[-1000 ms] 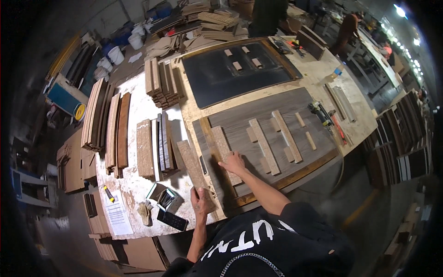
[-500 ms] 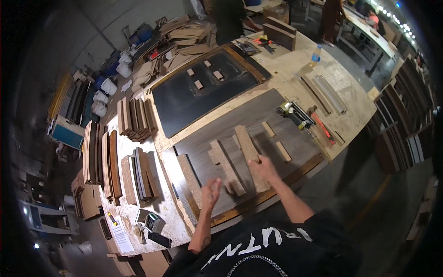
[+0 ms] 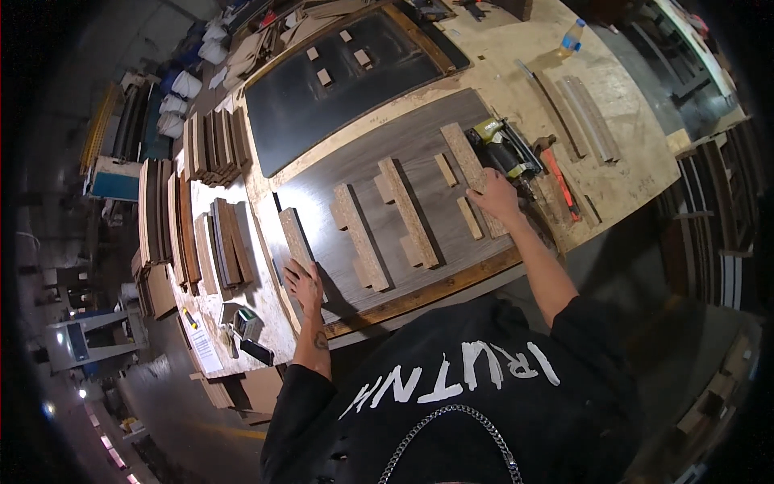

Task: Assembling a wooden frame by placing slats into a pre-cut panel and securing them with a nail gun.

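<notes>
- My right hand (image 3: 493,198) lies flat, fingers together and gripping nothing, pressed on the near end of a long chipboard strip (image 3: 468,165) at the right of the dark panel (image 3: 411,153).
- My left hand (image 3: 304,284) rests palm down, fingers slightly spread, on the near end of the leftmost chipboard strip (image 3: 294,235) by the panel's left edge — laid on it, not closed round it.
- Between my hands two more long strips (image 3: 360,235) (image 3: 407,211) lie on the panel, short chipboard blocks (image 3: 446,169) beside them.
- Just beyond my right hand sits a green-and-black nail gun (image 3: 504,149) on the plywood bench (image 3: 621,173).
- Farther off lies a second dark panel (image 3: 339,105) carrying small blocks.
- To my left, stacks of wood boards (image 3: 214,242) stand on edge on the side table (image 3: 266,310) — well apart from the panel.
</notes>
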`<action>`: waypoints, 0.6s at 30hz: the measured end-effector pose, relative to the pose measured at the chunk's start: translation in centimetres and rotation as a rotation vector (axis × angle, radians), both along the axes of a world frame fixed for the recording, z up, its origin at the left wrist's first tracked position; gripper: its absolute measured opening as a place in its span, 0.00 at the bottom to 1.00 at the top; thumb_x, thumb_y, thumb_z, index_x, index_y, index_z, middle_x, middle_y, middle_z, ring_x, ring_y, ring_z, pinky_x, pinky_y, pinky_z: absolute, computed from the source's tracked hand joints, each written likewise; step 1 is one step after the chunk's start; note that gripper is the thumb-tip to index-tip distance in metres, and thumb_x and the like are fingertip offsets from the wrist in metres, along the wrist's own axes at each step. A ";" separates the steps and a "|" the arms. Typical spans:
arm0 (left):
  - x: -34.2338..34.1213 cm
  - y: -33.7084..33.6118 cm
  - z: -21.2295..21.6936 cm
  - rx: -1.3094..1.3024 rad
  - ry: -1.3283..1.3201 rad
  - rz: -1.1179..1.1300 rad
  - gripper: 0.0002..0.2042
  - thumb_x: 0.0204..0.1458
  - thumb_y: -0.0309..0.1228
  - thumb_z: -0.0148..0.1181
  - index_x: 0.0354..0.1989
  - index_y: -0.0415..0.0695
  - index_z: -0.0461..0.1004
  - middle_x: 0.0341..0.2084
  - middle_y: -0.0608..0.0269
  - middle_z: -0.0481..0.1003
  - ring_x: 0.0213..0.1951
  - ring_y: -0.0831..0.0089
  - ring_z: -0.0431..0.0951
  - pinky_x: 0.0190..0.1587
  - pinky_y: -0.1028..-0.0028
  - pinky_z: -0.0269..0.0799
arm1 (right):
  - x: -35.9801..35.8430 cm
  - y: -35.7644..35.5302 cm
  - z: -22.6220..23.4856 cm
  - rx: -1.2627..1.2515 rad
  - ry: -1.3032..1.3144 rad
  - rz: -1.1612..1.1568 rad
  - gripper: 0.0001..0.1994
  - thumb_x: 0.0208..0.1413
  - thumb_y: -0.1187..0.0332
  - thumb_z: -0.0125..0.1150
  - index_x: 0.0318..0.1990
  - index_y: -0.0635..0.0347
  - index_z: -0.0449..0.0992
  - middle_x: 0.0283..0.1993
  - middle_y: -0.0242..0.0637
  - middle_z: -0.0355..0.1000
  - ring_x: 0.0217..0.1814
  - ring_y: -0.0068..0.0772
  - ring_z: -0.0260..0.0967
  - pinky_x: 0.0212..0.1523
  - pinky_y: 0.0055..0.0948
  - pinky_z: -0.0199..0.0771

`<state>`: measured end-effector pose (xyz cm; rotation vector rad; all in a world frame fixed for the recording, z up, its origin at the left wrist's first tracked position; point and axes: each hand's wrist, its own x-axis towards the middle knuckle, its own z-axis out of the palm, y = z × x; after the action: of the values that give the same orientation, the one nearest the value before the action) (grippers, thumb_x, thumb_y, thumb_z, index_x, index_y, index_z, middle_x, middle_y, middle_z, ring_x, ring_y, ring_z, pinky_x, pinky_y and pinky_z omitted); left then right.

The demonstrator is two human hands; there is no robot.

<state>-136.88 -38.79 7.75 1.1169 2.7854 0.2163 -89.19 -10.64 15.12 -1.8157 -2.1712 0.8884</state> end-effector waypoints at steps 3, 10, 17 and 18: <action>0.2 0.1 0.9 -0.042 -0.025 0.015 0.39 0.61 0.62 0.41 0.75 0.52 0.44 0.72 0.38 0.41 0.71 0.38 0.43 0.65 0.36 0.41 | -0.5 -0.1 -2.2 0.051 -0.157 0.043 0.27 0.57 0.52 0.62 0.53 0.66 0.66 0.53 0.53 0.66 0.57 0.54 0.66 0.51 0.49 0.74; -1.2 -1.9 0.6 0.105 -0.094 0.011 0.37 0.58 0.56 0.53 0.69 0.44 0.57 0.67 0.29 0.52 0.67 0.35 0.54 0.66 0.55 0.56 | -1.5 0.1 -2.7 -0.062 -0.160 0.095 0.31 0.51 0.52 0.68 0.53 0.68 0.68 0.51 0.53 0.69 0.54 0.54 0.70 0.51 0.45 0.74; -2.1 -2.2 1.7 0.195 -0.269 0.015 0.35 0.56 0.54 0.58 0.68 0.49 0.62 0.66 0.30 0.54 0.67 0.37 0.55 0.65 0.55 0.59 | -2.4 1.7 -1.5 -0.069 -0.178 0.167 0.33 0.46 0.50 0.71 0.50 0.70 0.70 0.51 0.56 0.71 0.51 0.56 0.73 0.50 0.45 0.75; -2.0 -2.4 1.6 0.188 -0.272 0.020 0.35 0.56 0.54 0.58 0.68 0.49 0.62 0.66 0.30 0.54 0.67 0.37 0.55 0.65 0.55 0.59 | -2.6 1.9 -1.6 -0.093 -0.219 0.178 0.33 0.46 0.49 0.72 0.49 0.70 0.70 0.51 0.56 0.70 0.53 0.56 0.72 0.50 0.44 0.75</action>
<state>-138.91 -41.19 9.31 1.0105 2.5753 0.5961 -91.82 -8.76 13.48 -1.8633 -2.4987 0.8743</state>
